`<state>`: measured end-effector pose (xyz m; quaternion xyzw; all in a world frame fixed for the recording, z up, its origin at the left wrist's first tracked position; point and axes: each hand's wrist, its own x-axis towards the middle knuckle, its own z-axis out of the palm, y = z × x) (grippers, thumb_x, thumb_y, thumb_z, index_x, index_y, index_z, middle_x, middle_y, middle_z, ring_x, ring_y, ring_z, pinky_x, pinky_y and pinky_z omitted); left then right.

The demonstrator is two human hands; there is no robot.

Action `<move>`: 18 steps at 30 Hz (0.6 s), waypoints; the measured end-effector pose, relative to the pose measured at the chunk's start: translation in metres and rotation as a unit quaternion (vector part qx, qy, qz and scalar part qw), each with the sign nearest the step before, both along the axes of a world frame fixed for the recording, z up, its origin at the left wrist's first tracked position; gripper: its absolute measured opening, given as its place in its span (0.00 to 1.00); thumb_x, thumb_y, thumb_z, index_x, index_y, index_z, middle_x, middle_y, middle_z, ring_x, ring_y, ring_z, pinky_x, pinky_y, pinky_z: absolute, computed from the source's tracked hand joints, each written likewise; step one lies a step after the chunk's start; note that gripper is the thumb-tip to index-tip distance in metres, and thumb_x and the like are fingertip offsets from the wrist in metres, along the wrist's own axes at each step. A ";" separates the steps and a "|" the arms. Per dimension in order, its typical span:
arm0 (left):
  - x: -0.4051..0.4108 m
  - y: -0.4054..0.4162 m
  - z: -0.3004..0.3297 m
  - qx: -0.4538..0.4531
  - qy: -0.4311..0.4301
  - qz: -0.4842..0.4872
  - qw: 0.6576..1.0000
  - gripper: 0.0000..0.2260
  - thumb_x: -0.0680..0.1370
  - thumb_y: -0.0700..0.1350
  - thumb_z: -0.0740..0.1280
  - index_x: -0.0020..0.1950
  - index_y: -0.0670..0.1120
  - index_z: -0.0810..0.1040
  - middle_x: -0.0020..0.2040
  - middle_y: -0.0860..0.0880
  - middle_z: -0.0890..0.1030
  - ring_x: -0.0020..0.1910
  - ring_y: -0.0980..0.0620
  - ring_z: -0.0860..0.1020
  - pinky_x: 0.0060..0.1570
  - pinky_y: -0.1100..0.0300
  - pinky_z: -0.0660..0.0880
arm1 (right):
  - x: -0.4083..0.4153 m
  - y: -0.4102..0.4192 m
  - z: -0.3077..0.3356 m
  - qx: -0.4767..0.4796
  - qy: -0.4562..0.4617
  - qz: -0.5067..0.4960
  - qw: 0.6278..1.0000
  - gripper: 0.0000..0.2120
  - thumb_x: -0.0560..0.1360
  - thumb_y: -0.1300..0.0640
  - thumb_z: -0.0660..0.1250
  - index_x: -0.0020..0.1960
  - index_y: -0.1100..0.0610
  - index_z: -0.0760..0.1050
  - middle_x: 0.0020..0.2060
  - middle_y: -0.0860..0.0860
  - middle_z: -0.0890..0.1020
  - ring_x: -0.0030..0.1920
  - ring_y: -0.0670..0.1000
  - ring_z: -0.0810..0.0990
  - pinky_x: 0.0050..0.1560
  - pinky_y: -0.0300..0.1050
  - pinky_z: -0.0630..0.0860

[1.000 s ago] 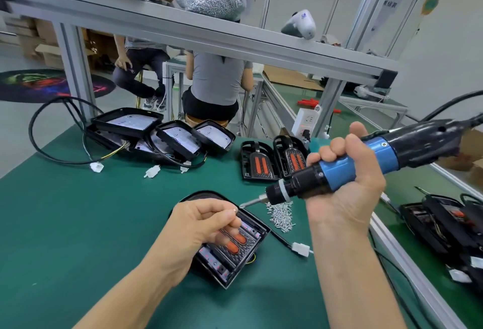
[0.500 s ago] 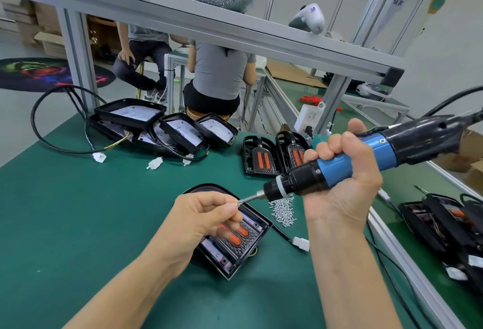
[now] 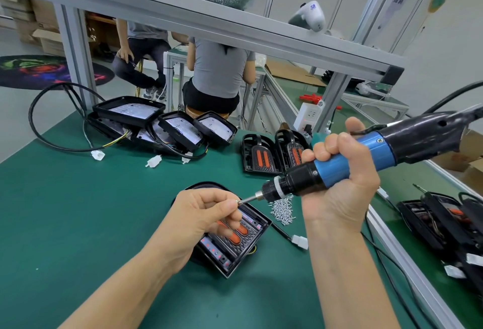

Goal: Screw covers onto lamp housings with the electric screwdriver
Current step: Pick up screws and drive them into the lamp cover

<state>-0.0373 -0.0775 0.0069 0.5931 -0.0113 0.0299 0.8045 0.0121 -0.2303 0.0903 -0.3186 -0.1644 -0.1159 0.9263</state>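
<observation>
Far left on the green counter [image 3: 65, 211]: a black cable [image 3: 47, 130] loops out past the edge, partly hidden behind a metal post [image 3: 75, 59]. Beside it, a stack of lamp housings [image 3: 162, 127] with pale insides, overlapping so the lower ones are mostly covered; exact count unclear. White plugs [image 3: 153, 162] trail from them.

Centre: left hand [image 3: 201, 219] hovers over a lamp housing with a cover [image 3: 235, 239], hiding its near-left half; only the ribbed part with orange strips and the right corner show. Thumb and forefinger pinch a small screw [image 3: 237, 201] at the screwdriver's bit; the screw is mostly hidden by the fingertips.

Behind, 2 loose covers [image 3: 271, 155] stand near the counter's back edge, the right one partly behind the right hand. A small pile of screws [image 3: 282, 209] lies just right of the housing.

Right: right hand [image 3: 339, 179] wraps the blue grip of the electric screwdriver [image 3: 366, 156], tilted down-left above the housing, bit not touching it. Its cord runs out of frame.

Far right: more dark housings [image 3: 444, 226], cut off by the edge.
</observation>
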 end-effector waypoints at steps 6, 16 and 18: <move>-0.001 0.001 -0.004 0.016 0.000 -0.001 1.000 0.04 0.67 0.43 0.71 0.36 0.43 0.83 0.34 0.43 0.81 0.32 0.49 0.80 0.31 0.62 0.77 | 0.000 -0.002 0.001 0.002 0.002 -0.005 1.000 0.12 0.66 0.64 0.63 0.48 0.54 0.73 0.27 0.47 0.70 0.26 0.45 0.69 0.32 0.38 0.71; -0.002 0.000 -0.006 -0.004 -0.004 -0.005 1.000 0.04 0.68 0.42 0.70 0.36 0.42 0.83 0.34 0.42 0.80 0.31 0.49 0.80 0.30 0.62 0.77 | 0.001 -0.002 0.000 0.004 -0.001 0.005 1.000 0.12 0.66 0.64 0.62 0.48 0.54 0.73 0.27 0.47 0.71 0.27 0.44 0.69 0.32 0.38 0.71; -0.002 0.000 -0.006 -0.005 -0.010 -0.002 1.000 0.04 0.68 0.42 0.70 0.36 0.42 0.83 0.34 0.42 0.81 0.31 0.49 0.80 0.30 0.62 0.77 | 0.001 -0.002 0.000 0.003 -0.003 0.003 1.000 0.12 0.67 0.64 0.62 0.48 0.54 0.73 0.27 0.47 0.71 0.27 0.45 0.69 0.32 0.38 0.71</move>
